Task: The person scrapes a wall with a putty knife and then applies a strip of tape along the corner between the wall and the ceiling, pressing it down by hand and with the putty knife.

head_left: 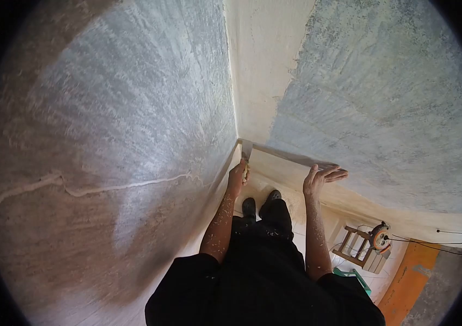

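Observation:
My left hand (236,177) is closed around the yellowish handle of a scraper (246,148), its flat metal blade pointing up into the corner where the two walls meet. The blade lies at the top of the pale band along the bottom of the right wall (361,108). My right hand (322,180) is open, fingers extended sideways, and overlaps the lower part of that wall in this view. Light flakes speckle both forearms.
A filled crack line (116,186) runs across the left wall (149,98). At the lower right are a wooden stool (350,245), an orange-and-black cable reel (380,238) with dark cables, a green object (357,278) and an orange strip (413,271). My shoes (249,206) stand close to the corner.

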Demonstrator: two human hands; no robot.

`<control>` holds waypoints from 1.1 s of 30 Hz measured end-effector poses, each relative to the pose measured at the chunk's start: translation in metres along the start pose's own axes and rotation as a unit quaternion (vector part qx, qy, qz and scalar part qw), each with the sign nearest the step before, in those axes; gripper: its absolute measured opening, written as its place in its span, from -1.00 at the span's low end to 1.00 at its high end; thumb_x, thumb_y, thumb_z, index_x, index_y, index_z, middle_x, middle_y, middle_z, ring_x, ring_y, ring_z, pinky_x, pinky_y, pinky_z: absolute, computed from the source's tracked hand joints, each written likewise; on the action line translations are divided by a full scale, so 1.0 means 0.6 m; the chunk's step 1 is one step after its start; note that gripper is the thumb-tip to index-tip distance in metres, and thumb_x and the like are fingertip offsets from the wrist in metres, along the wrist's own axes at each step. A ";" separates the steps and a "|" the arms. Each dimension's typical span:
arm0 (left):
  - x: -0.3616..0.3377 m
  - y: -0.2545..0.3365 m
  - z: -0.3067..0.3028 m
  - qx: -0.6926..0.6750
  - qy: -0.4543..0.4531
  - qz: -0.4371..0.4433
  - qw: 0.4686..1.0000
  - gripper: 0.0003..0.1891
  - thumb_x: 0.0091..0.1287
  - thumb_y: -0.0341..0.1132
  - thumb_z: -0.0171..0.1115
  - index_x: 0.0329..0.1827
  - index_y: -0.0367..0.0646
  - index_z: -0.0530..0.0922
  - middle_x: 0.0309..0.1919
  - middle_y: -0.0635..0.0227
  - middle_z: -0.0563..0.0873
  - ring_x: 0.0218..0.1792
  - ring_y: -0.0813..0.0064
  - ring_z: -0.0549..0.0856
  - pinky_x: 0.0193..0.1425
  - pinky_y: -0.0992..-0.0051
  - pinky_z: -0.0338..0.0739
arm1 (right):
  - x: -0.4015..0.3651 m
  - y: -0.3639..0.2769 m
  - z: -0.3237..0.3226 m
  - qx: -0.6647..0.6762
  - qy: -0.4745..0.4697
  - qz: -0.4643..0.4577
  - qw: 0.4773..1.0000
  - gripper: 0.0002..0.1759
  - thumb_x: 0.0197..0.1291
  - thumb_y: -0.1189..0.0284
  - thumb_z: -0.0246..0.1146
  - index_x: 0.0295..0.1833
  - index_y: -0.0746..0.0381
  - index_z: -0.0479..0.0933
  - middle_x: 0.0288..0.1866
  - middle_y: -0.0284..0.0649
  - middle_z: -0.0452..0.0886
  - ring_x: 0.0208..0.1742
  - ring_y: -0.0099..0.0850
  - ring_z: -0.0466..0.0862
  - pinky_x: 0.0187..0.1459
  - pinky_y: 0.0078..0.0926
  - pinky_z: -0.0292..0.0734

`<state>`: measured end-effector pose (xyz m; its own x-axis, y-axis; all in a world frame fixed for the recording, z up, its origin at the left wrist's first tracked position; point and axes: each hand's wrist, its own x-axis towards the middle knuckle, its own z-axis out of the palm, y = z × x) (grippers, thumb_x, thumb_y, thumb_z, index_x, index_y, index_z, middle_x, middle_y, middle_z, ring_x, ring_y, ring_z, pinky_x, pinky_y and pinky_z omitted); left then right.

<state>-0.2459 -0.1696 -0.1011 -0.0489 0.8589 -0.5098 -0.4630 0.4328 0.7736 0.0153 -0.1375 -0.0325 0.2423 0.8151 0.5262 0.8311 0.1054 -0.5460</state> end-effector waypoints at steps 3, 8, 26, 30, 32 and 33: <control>-0.001 -0.009 -0.002 0.008 0.017 -0.020 1.000 -0.54 0.37 0.19 -0.01 -0.42 -0.02 0.45 -0.66 0.55 0.45 -0.69 0.72 0.39 -0.67 0.67 0.19 | -0.006 0.005 0.004 -0.009 0.015 -0.007 1.000 -0.05 0.39 0.04 -0.11 0.44 0.21 -0.65 0.36 0.30 -0.85 0.38 0.28 -0.77 0.23 0.42 -0.69; -0.003 -0.001 -0.004 0.073 0.053 0.029 0.995 -0.55 0.37 0.16 0.01 -0.49 -0.01 0.43 -0.70 0.54 0.42 -0.72 0.73 0.38 -0.69 0.67 0.17 | -0.002 0.014 0.017 -0.007 0.031 -0.013 0.999 -0.04 0.39 0.03 -0.12 0.43 0.23 -0.67 0.36 0.32 -0.85 0.38 0.27 -0.77 0.23 0.39 -0.73; 0.022 -0.044 0.010 0.143 0.112 0.120 0.976 -0.43 0.36 0.19 0.03 -0.66 -0.08 0.37 -0.76 0.58 0.32 -0.72 0.70 0.30 -0.62 0.58 0.15 | 0.000 0.011 0.034 -0.023 0.056 -0.030 0.998 0.01 0.37 0.00 -0.12 0.40 0.27 -0.73 0.32 0.33 -0.90 0.34 0.27 -0.84 0.18 0.38 -0.83; 0.010 -0.022 0.015 0.136 0.107 0.141 0.975 -0.42 0.33 0.21 0.06 -0.68 -0.08 0.36 -0.76 0.58 0.31 -0.69 0.71 0.29 -0.61 0.57 0.16 | 0.010 0.015 0.030 -0.019 0.054 -0.036 0.998 0.01 0.37 0.01 -0.10 0.39 0.27 -0.74 0.32 0.32 -0.91 0.34 0.26 -0.86 0.18 0.36 -0.85; 0.017 -0.049 0.013 0.133 0.118 0.109 0.978 -0.42 0.33 0.20 0.06 -0.68 -0.07 0.36 -0.75 0.57 0.32 -0.68 0.70 0.28 -0.60 0.57 0.15 | 0.008 0.010 0.027 -0.025 0.051 -0.036 0.998 0.00 0.38 0.04 -0.10 0.40 0.27 -0.73 0.32 0.31 -0.92 0.33 0.25 -0.87 0.18 0.35 -0.85; 0.020 -0.042 0.018 0.131 0.123 0.099 0.979 -0.42 0.33 0.20 0.06 -0.68 -0.07 0.37 -0.75 0.57 0.33 -0.67 0.70 0.28 -0.59 0.56 0.15 | 0.003 0.010 0.027 -0.022 0.051 -0.040 0.998 0.00 0.38 0.04 -0.09 0.40 0.27 -0.73 0.32 0.31 -0.92 0.33 0.25 -0.87 0.18 0.35 -0.85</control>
<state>-0.2255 -0.1674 -0.1227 -0.3406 0.8558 -0.3894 -0.1806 0.3469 0.9203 0.0125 -0.1260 -0.0450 0.2225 0.7428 0.6315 0.8700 0.1411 -0.4725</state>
